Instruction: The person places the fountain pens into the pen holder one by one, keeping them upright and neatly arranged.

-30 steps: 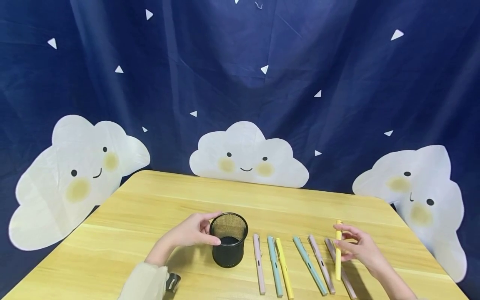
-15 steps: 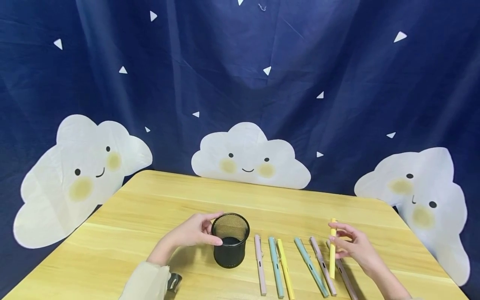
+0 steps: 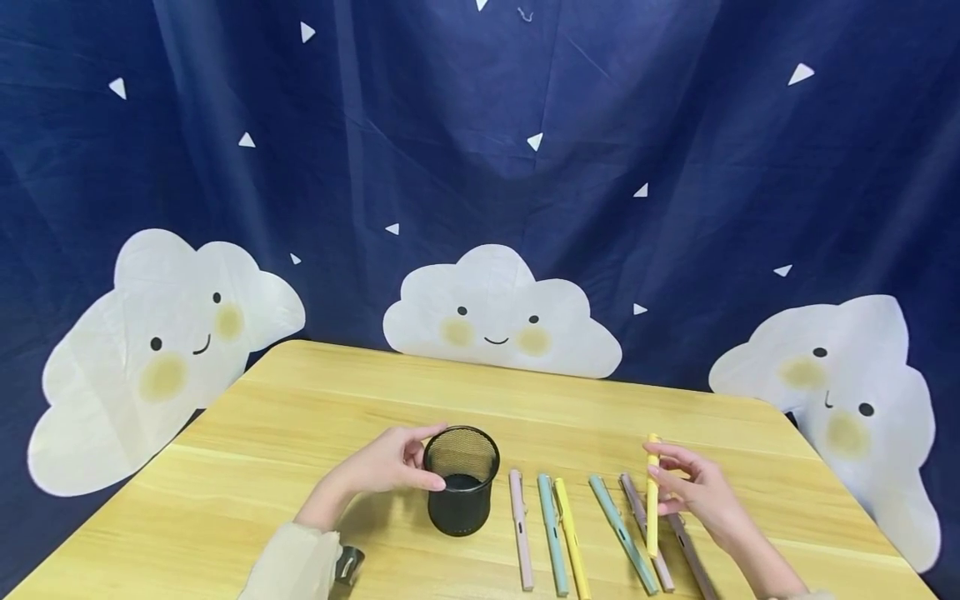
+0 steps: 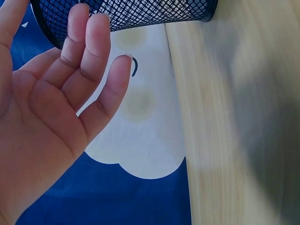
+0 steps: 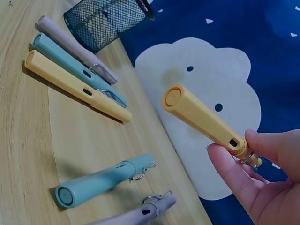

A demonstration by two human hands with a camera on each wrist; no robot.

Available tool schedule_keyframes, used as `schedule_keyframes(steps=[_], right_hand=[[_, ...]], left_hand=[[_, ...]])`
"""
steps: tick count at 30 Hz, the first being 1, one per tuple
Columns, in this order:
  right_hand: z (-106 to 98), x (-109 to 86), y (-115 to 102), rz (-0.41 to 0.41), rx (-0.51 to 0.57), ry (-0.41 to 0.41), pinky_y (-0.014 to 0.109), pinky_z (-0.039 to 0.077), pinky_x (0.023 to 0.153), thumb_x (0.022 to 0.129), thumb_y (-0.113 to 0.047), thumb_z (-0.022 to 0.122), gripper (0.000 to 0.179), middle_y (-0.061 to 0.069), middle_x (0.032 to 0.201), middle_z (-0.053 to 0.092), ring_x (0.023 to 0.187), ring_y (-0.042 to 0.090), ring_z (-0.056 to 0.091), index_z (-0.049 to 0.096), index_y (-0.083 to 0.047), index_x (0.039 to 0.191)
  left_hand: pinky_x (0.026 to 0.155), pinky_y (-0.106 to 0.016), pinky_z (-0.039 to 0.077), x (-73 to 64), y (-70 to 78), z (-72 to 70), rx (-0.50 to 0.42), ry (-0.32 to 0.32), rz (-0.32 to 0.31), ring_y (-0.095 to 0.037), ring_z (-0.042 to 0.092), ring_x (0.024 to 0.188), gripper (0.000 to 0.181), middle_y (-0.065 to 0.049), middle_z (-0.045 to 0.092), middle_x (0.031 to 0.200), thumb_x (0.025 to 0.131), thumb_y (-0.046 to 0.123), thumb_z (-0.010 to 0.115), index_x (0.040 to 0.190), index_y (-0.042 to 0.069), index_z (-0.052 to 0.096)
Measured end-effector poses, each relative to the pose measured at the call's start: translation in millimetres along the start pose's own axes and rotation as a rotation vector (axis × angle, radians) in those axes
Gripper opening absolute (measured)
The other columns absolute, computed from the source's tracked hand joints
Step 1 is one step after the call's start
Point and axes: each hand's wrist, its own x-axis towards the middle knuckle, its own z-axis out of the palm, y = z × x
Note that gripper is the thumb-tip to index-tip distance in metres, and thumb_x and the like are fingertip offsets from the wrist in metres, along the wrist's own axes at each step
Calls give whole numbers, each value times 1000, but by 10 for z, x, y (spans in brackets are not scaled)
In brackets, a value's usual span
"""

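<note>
My left hand [image 3: 386, 461] holds the left side of a black mesh pen holder [image 3: 459, 512], thumb and forefinger at its rim. The holder stands upright, with no pens visible inside. Between thumb and fingers, my right hand [image 3: 705, 492] pinches a yellow pen [image 3: 652, 521] by its capped end, off the table; its butt end points toward the right wrist camera. Beneath this pen lie a lilac pen [image 3: 632, 498] and a teal pen [image 3: 621, 533], with a darker mauve pen [image 3: 693, 560] partly hidden by the hand.
Nearer the holder, a pale lilac pen [image 3: 520, 531], another teal pen [image 3: 551, 533] and another yellow pen [image 3: 572, 540] lie side by side on the wooden table [image 3: 337, 387]. A dark blue curtain [image 3: 480, 125] with printed clouds hangs behind the table.
My right hand has carried the yellow pen leftward, from over the mauve pen to over the lilac one. My left hand stays at the holder. The head view has shifted slightly.
</note>
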Motion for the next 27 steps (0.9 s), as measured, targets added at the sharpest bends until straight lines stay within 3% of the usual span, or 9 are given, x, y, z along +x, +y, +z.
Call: schedule_keyframes(steps=[5,11,18,27], right_hand=[[18,1,-24,-28,-1,-29,34,52,55,86,-5,57,34,9,89,43,59,13,51,62,-38,93],[51,2,-49,-49,13,-32,34,52,55,86,-4,57,33,9,87,46,60,15,54,63,-35,95],[119,38,-31,-112,84,-102,30,52,55,86,-1,56,36,9,84,48,61,13,59,63,-36,96],[231,94,-90,-117,89,-52,30,52,55,84,0,58,33,9,85,47,60,16,59,63,-31,97]], left_hand=[[47,-21,38,-9,-1,-6,-8,3,3,-7,43,52,77,3,48,61,73,17,74,133,-9,34],[48,-21,38,-15,3,5,-14,5,-4,-7,43,52,77,3,48,60,73,18,74,133,-8,34],[48,-21,39,-35,0,18,-37,-4,-21,-7,43,52,77,2,47,60,73,17,74,133,-8,34],[48,-21,39,-17,-8,2,-39,-2,-24,-8,43,53,77,2,47,61,73,16,74,134,-7,33]])
